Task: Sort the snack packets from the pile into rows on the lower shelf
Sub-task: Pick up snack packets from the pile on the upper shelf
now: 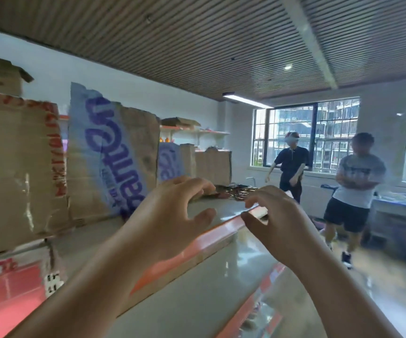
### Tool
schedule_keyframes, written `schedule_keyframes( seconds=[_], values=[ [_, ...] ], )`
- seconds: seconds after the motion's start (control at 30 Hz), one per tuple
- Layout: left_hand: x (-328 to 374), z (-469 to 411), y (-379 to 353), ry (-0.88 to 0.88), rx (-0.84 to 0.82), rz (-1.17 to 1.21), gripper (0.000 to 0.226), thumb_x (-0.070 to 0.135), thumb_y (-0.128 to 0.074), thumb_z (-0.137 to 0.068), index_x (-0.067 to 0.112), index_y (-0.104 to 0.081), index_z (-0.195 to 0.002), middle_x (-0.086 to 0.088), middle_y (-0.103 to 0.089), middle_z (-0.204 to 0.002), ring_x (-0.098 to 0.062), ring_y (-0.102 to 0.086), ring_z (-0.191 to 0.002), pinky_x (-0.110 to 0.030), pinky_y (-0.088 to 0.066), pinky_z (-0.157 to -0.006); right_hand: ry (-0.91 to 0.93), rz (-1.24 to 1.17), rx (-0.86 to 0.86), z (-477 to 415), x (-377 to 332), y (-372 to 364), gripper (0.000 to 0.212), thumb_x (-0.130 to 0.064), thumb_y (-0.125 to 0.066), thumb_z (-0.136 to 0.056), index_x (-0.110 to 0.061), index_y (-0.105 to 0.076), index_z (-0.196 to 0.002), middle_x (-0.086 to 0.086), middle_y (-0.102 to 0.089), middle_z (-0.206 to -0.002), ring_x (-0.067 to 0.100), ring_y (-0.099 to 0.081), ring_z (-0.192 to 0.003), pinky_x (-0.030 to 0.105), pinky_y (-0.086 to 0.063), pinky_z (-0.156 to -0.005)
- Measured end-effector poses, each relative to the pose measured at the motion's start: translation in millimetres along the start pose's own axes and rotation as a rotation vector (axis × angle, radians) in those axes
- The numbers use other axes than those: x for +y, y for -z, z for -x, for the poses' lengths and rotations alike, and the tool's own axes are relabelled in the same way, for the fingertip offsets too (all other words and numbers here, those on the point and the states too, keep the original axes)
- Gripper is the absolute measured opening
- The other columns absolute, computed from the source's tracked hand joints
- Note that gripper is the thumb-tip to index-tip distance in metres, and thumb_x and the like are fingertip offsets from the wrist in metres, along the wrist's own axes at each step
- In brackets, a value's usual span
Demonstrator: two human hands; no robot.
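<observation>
We see both hands raised over the top shelf [211, 208], a pale surface with a red strip along its front edge. The left hand [172, 208] has a wide grip: fingers spread and bent, thumb held apart, nothing in it. Its fingertips reach the near edge of the pile of snack packets [236, 191], though the blur keeps us from telling whether they touch. The pile is a dark, low heap at the far end of that shelf. The right hand [277, 215] hovers just beside the left over the red strip. Its grip is narrow, with the fingers curved down toward the thumb, and we see nothing between them.

Below, the lower shelf [197, 301] shows as a grey surface. Torn cardboard boxes [114, 154] stand along the back of the top shelf, one with purple lettering. Farther off, two people [358, 186] stand before the windows [292, 132].
</observation>
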State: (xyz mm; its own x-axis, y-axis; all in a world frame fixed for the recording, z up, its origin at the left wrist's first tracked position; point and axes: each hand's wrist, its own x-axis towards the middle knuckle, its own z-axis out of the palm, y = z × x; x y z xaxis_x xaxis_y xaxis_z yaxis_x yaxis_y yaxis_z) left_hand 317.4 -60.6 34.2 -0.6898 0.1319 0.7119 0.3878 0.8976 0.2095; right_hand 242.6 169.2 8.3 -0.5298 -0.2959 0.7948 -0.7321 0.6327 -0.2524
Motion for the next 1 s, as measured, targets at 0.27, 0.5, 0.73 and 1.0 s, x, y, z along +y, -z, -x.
schedule_keyframes(
  seconds=[0.27, 0.5, 0.73, 1.0],
  values=[
    [8.1, -70.0, -70.7, 0.002, -0.118, 0.012, 0.033, 0.05, -0.064, -0.095, 0.044, -0.06, -0.127, 0.028, -0.059, -0.114, 0.005, -0.056, -0.105, -0.016, -0.046, -0.083, -0.008, -0.012, -0.106, -35.8, 81.3, 10.8, 0.012, -0.029, -0.076, -0.088, -0.028, -0.068, -0.096, -0.017, -0.059, -0.098, 0.008, -0.06, -0.089, 0.036, -0.053, -0.083],
    [-6.4, -149.7, -119.1, -0.019, -0.198, -0.034, 0.026, 0.042, -0.067, -0.094, 0.038, -0.068, -0.119, 0.019, -0.062, -0.105, 0.006, -0.056, -0.091, -0.02, -0.047, -0.076, -0.097, -0.015, -0.127, -84.5, 150.5, -1.8, 0.015, -0.023, -0.077, -0.086, -0.032, -0.066, -0.087, -0.011, -0.06, -0.098, 0.011, -0.06, -0.086, 0.021, -0.044, -0.074],
    [-44.7, -254.4, -182.1, -0.092, -0.228, -0.072, 0.027, 0.045, -0.068, -0.091, 0.039, -0.067, -0.117, 0.021, -0.063, -0.101, 0.004, -0.057, -0.094, -0.02, -0.045, -0.073, -0.08, 0.081, -0.15, -143.7, 227.8, -32.8, 0.01, -0.034, -0.074, -0.088, -0.036, -0.064, -0.09, -0.02, -0.054, -0.095, 0.001, -0.054, -0.083, 0.018, -0.039, -0.064],
    [-77.4, -336.6, -257.5, -0.026, -0.378, -0.152, 0.031, 0.037, -0.065, -0.095, 0.03, -0.067, -0.125, 0.011, -0.066, -0.108, -0.003, -0.059, -0.095, -0.034, -0.054, -0.092, -0.053, 0.115, -0.255, -213.2, 305.0, -83.0, 0.012, -0.036, -0.076, -0.088, -0.032, -0.065, -0.091, -0.021, -0.052, -0.088, 0.001, -0.05, -0.081, 0.017, -0.035, -0.066]
  ],
)
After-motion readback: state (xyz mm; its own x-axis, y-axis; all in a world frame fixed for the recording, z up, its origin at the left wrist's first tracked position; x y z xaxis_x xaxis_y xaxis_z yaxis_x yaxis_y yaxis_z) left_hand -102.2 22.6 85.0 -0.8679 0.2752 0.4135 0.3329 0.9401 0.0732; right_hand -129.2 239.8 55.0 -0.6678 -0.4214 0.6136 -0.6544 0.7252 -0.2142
